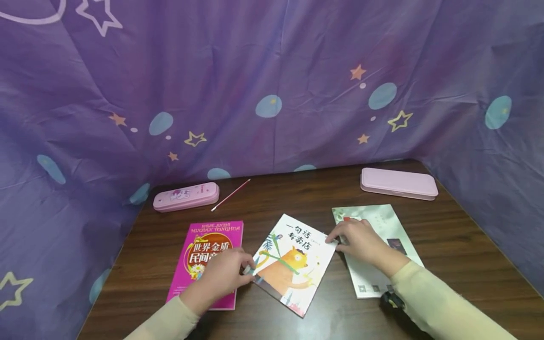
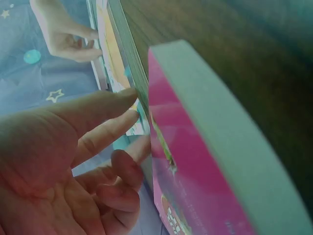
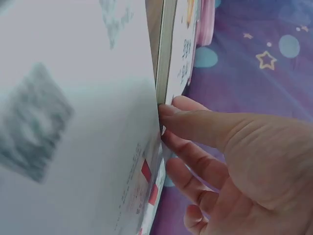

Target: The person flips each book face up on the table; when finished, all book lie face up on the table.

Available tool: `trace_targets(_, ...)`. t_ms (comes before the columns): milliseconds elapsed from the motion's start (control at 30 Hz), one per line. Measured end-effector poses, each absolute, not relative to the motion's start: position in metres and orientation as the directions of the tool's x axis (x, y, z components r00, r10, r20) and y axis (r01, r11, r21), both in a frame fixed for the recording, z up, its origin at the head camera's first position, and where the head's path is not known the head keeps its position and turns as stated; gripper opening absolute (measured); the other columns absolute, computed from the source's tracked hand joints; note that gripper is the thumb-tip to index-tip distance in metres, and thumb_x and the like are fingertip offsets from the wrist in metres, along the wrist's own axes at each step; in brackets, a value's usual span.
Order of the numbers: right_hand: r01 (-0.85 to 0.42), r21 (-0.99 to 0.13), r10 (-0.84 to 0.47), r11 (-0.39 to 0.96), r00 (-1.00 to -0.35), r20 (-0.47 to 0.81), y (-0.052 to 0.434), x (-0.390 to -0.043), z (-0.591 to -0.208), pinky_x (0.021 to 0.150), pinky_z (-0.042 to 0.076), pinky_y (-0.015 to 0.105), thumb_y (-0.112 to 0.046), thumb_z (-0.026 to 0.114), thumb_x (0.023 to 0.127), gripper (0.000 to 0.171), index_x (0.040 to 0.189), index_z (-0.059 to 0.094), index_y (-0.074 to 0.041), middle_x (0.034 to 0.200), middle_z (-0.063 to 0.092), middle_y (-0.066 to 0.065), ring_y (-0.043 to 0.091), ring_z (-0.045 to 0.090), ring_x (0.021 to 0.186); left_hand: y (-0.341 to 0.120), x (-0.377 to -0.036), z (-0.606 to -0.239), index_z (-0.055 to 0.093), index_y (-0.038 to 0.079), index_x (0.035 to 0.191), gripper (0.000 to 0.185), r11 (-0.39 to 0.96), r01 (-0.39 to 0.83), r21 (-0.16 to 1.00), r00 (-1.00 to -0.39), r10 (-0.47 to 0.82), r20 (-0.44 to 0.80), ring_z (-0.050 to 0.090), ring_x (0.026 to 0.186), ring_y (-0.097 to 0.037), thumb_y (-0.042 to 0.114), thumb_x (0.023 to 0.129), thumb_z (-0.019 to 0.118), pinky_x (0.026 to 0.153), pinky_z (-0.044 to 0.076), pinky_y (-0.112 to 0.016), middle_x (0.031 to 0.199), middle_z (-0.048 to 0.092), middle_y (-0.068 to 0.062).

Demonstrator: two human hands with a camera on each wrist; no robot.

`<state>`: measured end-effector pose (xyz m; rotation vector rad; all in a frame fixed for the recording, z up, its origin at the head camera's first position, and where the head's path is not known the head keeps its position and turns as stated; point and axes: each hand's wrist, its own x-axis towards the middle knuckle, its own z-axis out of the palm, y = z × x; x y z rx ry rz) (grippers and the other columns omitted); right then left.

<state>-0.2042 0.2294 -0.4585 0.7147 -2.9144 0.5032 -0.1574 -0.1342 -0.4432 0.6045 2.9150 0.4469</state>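
Evidently, a two-sided grip

From here I see the left hand (image 1: 223,274) pinching the left edge of the white book (image 1: 293,267), the right hand (image 1: 361,238) its upper right corner. The white book lies aslant on the desk (image 1: 293,198), the pink book (image 1: 208,243) just left of it, the green book (image 1: 367,281) just right. Even pressure from both sides should keep it steady; sideways, neighbouring covers could catch it. Beyond its far corner, toward the curtain (image 1: 238,118), looks roomiest.

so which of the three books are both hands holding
The white book with the orange animal: left hand grips its left edge, right hand its upper right corner. The magenta book and pale green book lie on either side, ungripped.
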Motion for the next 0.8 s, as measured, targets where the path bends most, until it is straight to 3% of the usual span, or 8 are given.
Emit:
trace_targets(200,-0.433,-0.349,-0.421,0.831,-0.9,0.116,0.23,-0.22,-0.456,0.081,0.039,0.043,-0.014,0.088,0.08,0.025,0.097,0.081,-0.031,0.104,0.078,-0.007,0.023,0.07,0.105,-0.136,-0.151,-0.444,0.078,0.019,0.092,0.019,0.822,0.365,0.437,-0.896,0.437,-0.075,0.059,0.071,-0.006,0.02,0.076,0.089,0.065,0.047,-0.025,0.08,0.069,0.008)
trace_targets(467,-0.425,-0.4,-0.441,0.812,-0.896,0.057,0.23,-0.246,-0.461,0.091,0.038,0.052,-0.013,0.085,0.083,0.026,0.1,0.081,-0.031,0.097,0.075,-0.012,0.009,0.055,0.073,-0.133,-0.141,-0.451,0.08,0.016,0.092,0.019,0.736,0.386,0.555,-0.868,0.495,-0.053,0.061,0.069,-0.001,0.015,0.076,0.089,0.069,0.049,-0.022,0.075,0.071,0.009)
trace_targets(700,-0.497,-0.431,-0.515,0.753,-0.853,0.085,0.226,-0.266,-0.464,0.08,0.054,0.039,-0.006,0.083,0.084,0.027,0.102,0.081,-0.027,0.109,0.075,-0.002,0.015,0.066,0.087,-0.125,-0.129,-0.455,0.08,0.015,0.093,0.018,0.691,0.399,0.602,-0.853,0.521,-0.033,0.059,0.069,0.002,0.014,0.076,0.089,0.068,0.048,-0.02,0.076,0.071,0.01)
trace_targets(800,-0.51,-0.446,-0.534,0.735,-0.842,0.084,0.224,-0.27,-0.463,0.083,0.056,0.039,-0.005,0.082,0.085,0.027,0.103,0.081,-0.025,0.11,0.075,-0.002,0.018,0.068,0.093,-0.123,-0.126,-0.458,0.08,0.017,0.092,0.02,0.691,0.413,0.593,-0.852,0.524,-0.017,0.057,0.068,0.004,0.016,0.075,0.089,0.067,0.047,-0.018,0.077,0.072,0.011)
